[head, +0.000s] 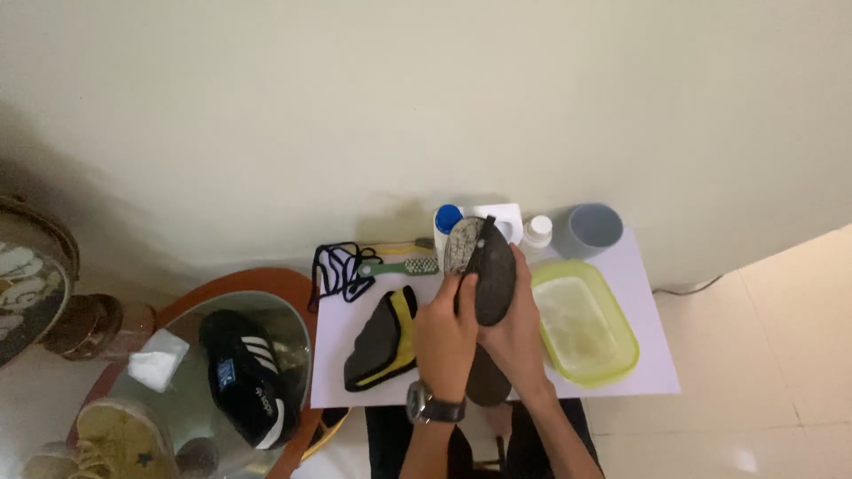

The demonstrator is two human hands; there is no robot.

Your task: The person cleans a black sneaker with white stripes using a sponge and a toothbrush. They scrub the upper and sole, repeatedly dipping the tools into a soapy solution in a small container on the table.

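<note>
Dark grey insole (493,270) is what both hands are on right now, held up over the middle of the white desk (652,355), with its long axis running roughly away from the person, toe end pointing toward the wall and tilted a touch left. Left hand (446,333) wraps the near left edge, fingers curled closed around it, and it's got a wristwatch (433,407) on. Right hand (515,333) grips from the right side and underneath, also closed on it, so both are equally close (no spare hand here). Behind the insole's top end there's a second speckled light-grey insole (460,245) peeking out; I can't tell which hand carries that one. Just right of the hands sits a yellow-green tub (621,328), apparently with water in it, just left lies a yellow and grey cloth (386,341), and farther back a green-handled brush (399,265) next to loose black laces (335,269). Off the desk to the left, a black sneaker (244,377) with white stripes sits in a basin (293,310).
</note>
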